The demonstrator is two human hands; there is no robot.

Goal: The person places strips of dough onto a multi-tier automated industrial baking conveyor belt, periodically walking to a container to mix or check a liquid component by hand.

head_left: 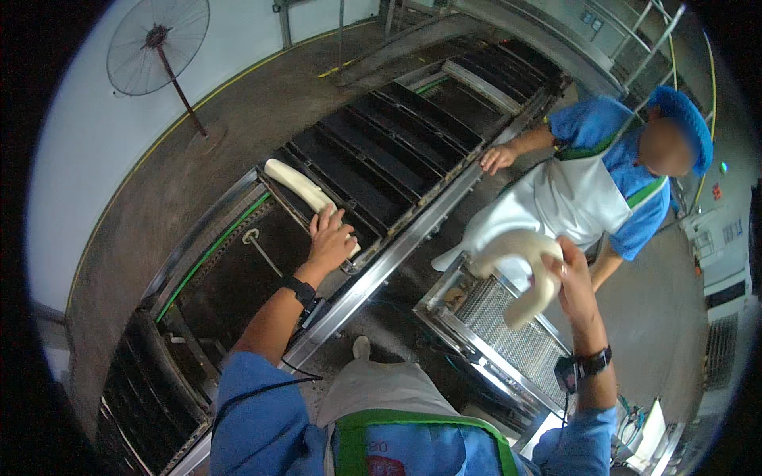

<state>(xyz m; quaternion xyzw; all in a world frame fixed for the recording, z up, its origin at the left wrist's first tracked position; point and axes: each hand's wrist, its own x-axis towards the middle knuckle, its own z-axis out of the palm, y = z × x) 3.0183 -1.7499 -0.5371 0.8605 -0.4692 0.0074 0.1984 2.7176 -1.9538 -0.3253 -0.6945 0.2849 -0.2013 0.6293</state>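
Note:
My left hand (pixel 329 238) lies over the near end of a long, pale peeled plantain (pixel 298 184), its fingers curled on it. That plantain rests along the edge of a black slotted conveyor (pixel 357 147). My right hand (pixel 573 278) is raised above a metal mesh tray (pixel 496 313), gripping pale, curved peeled plantains (pixel 530 297). They look like two, but motion blurs them and my fingers cover part.
Across from me on the right stands a co-worker in a blue hat and white apron (pixel 548 190), one hand (pixel 498 159) on the conveyor's metal rail (pixel 429 218). A pedestal fan (pixel 159 40) stands by the far-left wall. A metal ladder rail (pixel 659 47) is at upper right.

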